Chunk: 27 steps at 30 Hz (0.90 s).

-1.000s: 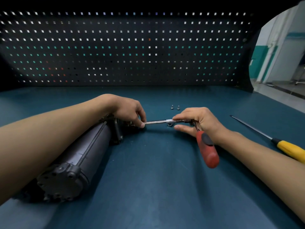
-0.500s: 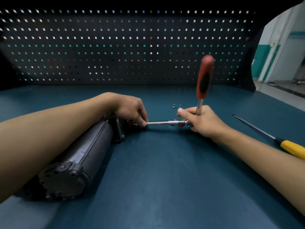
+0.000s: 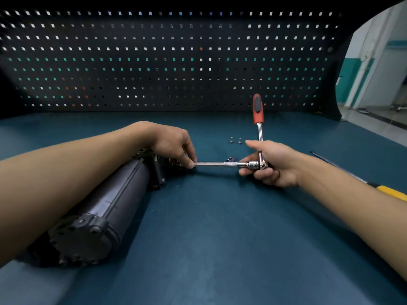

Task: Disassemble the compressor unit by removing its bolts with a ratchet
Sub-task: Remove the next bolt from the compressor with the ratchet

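Note:
A dark cylindrical compressor unit (image 3: 105, 208) lies on its side on the blue bench, its far end under my left forearm. My left hand (image 3: 174, 144) rests on that far end and pinches the tip of the ratchet's chrome extension bar (image 3: 218, 164). The bar runs level to the right into the ratchet head, which my right hand (image 3: 273, 166) grips. The ratchet's red handle (image 3: 258, 108) points away from me, toward the pegboard. Two small loose bolts (image 3: 235, 140) stand on the bench just behind the bar.
A yellow-handled screwdriver (image 3: 392, 192) lies at the right, partly behind my right forearm. A dark pegboard (image 3: 167, 62) walls off the back of the bench (image 3: 220, 238). The bench's right edge opens onto a room floor.
The ratchet handle has swung from pointing toward me, up and over, and now leans away toward the pegboard. My right hand's grip shifted around the head. My left hand stayed put.

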### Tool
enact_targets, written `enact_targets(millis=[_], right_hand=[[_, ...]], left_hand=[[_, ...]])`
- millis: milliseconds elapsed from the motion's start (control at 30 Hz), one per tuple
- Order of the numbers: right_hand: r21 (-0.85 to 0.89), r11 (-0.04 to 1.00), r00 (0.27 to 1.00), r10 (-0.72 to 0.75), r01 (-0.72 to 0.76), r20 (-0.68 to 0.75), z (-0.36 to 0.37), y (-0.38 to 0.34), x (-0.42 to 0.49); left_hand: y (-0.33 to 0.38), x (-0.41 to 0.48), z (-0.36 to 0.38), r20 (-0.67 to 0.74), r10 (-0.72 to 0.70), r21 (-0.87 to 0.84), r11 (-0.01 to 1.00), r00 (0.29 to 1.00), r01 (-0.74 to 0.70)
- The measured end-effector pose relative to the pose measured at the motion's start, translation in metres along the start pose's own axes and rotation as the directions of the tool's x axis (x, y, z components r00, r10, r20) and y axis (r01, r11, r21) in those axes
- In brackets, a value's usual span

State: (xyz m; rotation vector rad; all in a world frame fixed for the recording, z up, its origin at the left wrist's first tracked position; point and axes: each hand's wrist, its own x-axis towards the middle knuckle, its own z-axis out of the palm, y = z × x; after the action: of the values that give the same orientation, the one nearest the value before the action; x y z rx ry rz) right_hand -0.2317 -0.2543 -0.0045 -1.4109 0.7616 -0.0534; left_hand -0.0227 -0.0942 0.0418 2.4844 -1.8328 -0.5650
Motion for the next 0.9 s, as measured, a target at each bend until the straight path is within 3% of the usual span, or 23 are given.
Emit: enact_targets(millis=[233,400,667,900], right_hand=[[0.208,0.966,0.982,0.125,-0.153,0.141,-0.007,-0.004,-0.004],[0.205,0.969,0.985,0.111,-0.137,0.132,-0.005,-0.004,-0.002],[-0.059,0.995,0.997,-0.075,0.076,0.020,0.004,0.005,-0.002],[-0.319,0.876,0.919,-0.392,0.361,-0.037,0.003,0.015,-0.004]], left_hand=[[-0.001,-0.001,0.000,0.000,0.007,0.004,1.000,1.000,-0.007],[0.000,-0.002,0.000,-0.014,-0.005,-0.006,1.000,1.000,0.005],[0.002,-0.002,0.001,0.003,-0.025,0.029,0.999,1.000,0.025],[0.003,-0.003,0.001,0.030,-0.044,0.078,0.996,0.999,0.041]])
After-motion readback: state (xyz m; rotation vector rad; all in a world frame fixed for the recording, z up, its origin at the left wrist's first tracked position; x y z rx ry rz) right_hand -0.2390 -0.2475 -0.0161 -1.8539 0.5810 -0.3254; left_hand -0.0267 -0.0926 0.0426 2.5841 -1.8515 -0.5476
